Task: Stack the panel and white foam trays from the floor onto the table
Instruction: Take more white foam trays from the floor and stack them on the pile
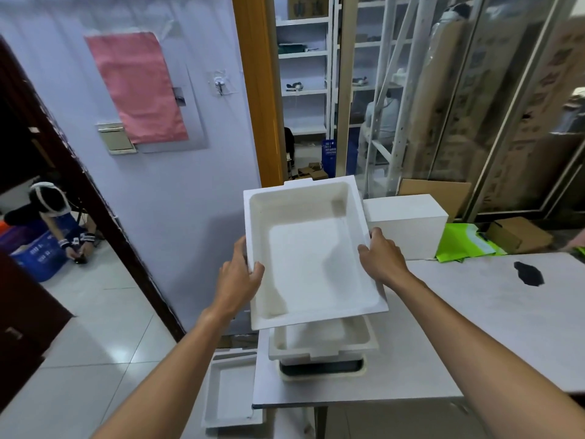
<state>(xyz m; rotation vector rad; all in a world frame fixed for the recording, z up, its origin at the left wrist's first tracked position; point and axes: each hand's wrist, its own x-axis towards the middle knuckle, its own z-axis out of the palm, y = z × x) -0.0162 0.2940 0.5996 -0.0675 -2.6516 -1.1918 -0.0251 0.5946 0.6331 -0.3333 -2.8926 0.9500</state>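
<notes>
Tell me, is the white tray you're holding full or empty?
Empty. The foam tray shows only its bare white bottom, gripped by the left hand and right hand.

A white foam tray [313,255] tilts above a second tray [323,342], seemingly atop a dark panel [321,367].

The foam tray [313,258] I hold covers most of the second tray [323,343] stacked on the table [474,327], and of the panel [321,367] under that one only a dark strip at the near edge shows. My left hand [240,274] and right hand [381,259] wrap the side rims, so the fingertips underneath are out of sight, and both forearms run off the bottom edge. The third tray [231,391] on the floor is part-hidden behind the table's corner, the table runs off the right edge, and I cannot tell what the dark patch [528,274] on its top is
</notes>
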